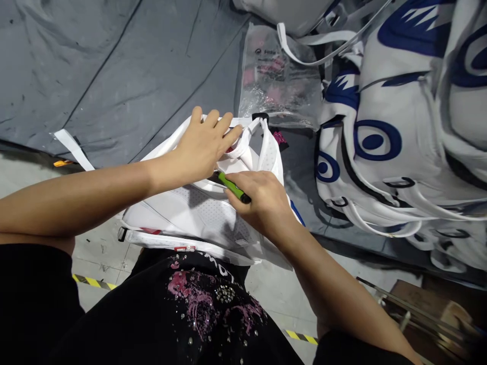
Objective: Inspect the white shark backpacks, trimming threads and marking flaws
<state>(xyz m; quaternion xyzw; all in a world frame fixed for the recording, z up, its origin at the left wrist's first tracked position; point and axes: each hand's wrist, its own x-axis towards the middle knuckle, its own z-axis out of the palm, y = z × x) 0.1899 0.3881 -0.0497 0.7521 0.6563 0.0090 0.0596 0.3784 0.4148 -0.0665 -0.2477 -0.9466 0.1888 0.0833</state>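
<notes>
White perforated-fabric bag with white straps (198, 213) laid at near edge of grey cloth-covered worktop (114, 76), against black top's front. Left hand (203, 147) pressed flat on bag's far part, fingers spread, nothing gripped. Right hand (262, 200) closed round slim green-handled tool (233, 187), tip apparently touching bag seam, hidden under left palm. Clear plastic packet (279, 83) lying farther off; blue-printed white bags (399, 132) piled at right.

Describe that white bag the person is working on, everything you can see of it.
The white bag looks like thin, partly perforated fabric with white straps and a small red tag along its lower edge. It lies at the near edge of a grey cloth-covered table, close against the person's body. The left hand presses flat on its top near the handles; the right hand, gripping a green tool, rests on its middle.
</notes>
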